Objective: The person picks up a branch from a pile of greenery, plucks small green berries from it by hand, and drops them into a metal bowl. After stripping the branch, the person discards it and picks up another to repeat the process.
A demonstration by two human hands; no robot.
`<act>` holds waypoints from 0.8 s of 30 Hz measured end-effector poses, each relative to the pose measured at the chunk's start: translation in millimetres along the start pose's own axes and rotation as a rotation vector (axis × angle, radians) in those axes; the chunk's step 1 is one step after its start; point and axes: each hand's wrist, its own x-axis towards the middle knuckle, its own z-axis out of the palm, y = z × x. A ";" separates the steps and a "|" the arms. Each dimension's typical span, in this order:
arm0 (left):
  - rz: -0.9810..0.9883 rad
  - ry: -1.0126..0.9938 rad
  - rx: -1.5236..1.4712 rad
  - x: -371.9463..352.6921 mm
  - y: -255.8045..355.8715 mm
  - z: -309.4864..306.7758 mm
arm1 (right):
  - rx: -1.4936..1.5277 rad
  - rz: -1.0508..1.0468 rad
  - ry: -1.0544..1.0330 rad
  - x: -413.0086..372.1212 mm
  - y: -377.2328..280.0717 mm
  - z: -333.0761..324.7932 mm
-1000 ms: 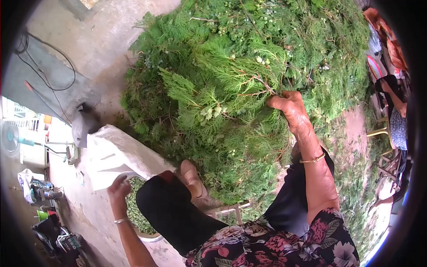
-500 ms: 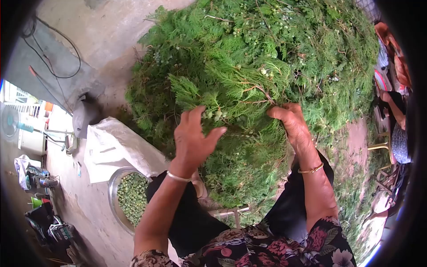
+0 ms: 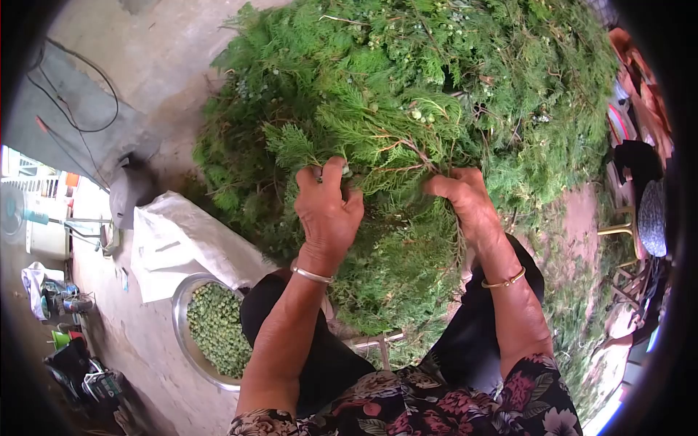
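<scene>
My right hand (image 3: 467,200) pinches the woody stem of a leafy evergreen branch (image 3: 411,149), which fans out to the left. My left hand (image 3: 329,207) is at the lower left of that branch, its fingers curled in around a small pale green cone (image 3: 345,171) that shows partly beside the fingertips. Each wrist wears a bangle. Both hands are over a large heap of cut evergreen branches (image 3: 523,65), with more round green cones scattered through it.
By my left knee stands a metal basin (image 3: 179,320) holding picked green cones (image 3: 218,327). A white sack (image 3: 196,232) lies against the heap. At the far left are a fan (image 3: 14,203) and a cable (image 3: 116,102). A person in dark clothing (image 3: 640,163) sits at the right.
My left hand has moved in toward the branch and its spread fingers have closed at the cone. My right hand keeps its hold on the stem. The view has shifted slightly.
</scene>
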 end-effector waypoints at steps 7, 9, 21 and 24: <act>-0.115 -0.184 0.184 -3.7 8.3 -0.3 | 0.001 0.032 -0.016 -8.1 -8.8 4.5; -0.033 -0.186 0.101 -5.0 -0.8 1.9 | -0.092 0.024 0.126 -9.6 -8.1 6.7; -0.667 -0.246 -0.908 12.3 -19.7 -43.3 | 0.087 0.052 0.099 -0.9 -4.6 -18.3; -0.780 -0.131 -1.194 17.3 -36.1 -60.4 | 0.101 0.047 0.107 -7.6 -12.7 -17.3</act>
